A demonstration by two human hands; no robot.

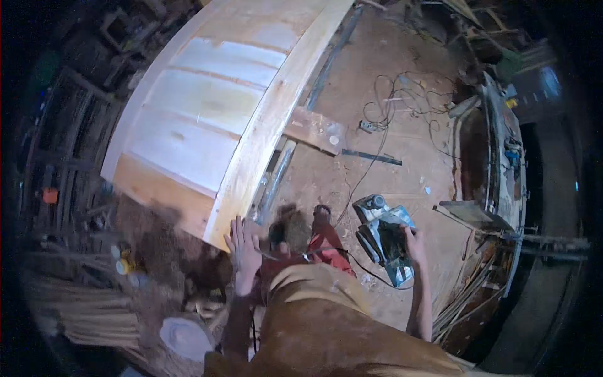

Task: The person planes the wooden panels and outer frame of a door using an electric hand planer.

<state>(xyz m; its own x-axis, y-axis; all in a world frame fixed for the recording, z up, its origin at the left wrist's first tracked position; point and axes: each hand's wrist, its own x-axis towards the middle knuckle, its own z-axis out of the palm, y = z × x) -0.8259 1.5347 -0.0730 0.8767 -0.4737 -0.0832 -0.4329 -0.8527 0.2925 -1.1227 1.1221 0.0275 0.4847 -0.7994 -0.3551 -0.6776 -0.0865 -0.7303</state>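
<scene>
Beside my legs, my right hand (412,244) is closed on the handle of a dark power tool (391,242) with shiny blue-white parts. A cord runs from the tool's lower end toward my body. My left hand (244,248) has its fingers spread at the near corner of a large wooden panel (213,107), against its pale edge board (270,119). The panel lies raised above the floor, with white and orange-brown sections on its top. Nothing shows in my left hand.
A plank (314,130) and a dark metal bar (372,156) lie right of the panel. Cable loops (402,103) spread over the dirt floor. A workbench (504,144) stands at the right, with wood strips below it. A pale basin (185,338) is at lower left.
</scene>
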